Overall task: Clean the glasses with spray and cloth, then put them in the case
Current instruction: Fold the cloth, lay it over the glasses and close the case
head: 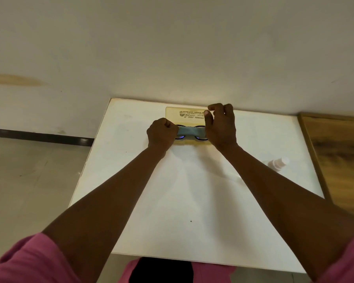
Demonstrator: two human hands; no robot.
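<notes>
there, cloth (189, 131) over glasses (200, 138) between left hand (161, 133) and right hand (221, 125)

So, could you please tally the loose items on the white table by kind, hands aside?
Glasses: 1
Cleaning cloth: 1
Case, open: 1
Spray bottle: 1
Total: 4

Black-rimmed glasses (200, 138) under blue cloth (190, 132) in open case (178, 113)
</notes>
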